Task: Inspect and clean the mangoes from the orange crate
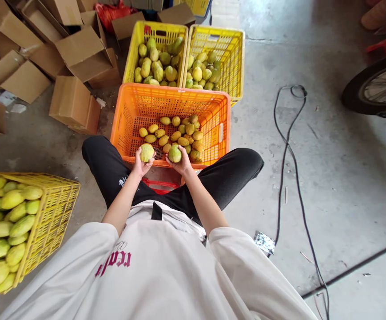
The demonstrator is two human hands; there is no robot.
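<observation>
I sit with my knees apart in front of an orange crate (139,104) that holds several yellow-green mangoes along its near side. My left hand (141,166) is closed around one mango (146,152) at the crate's near rim. My right hand (181,164) is closed around a second mango (175,154) beside it. Both fruits are held just above the near edge of the crate.
Two yellow crates (134,49) (236,62) with mangoes stand behind the orange one. A full yellow crate (54,209) is at my left. Cardboard boxes (74,104) pile up at the back left. A black cable (288,146) runs across the concrete floor at right, near a wheel (374,89).
</observation>
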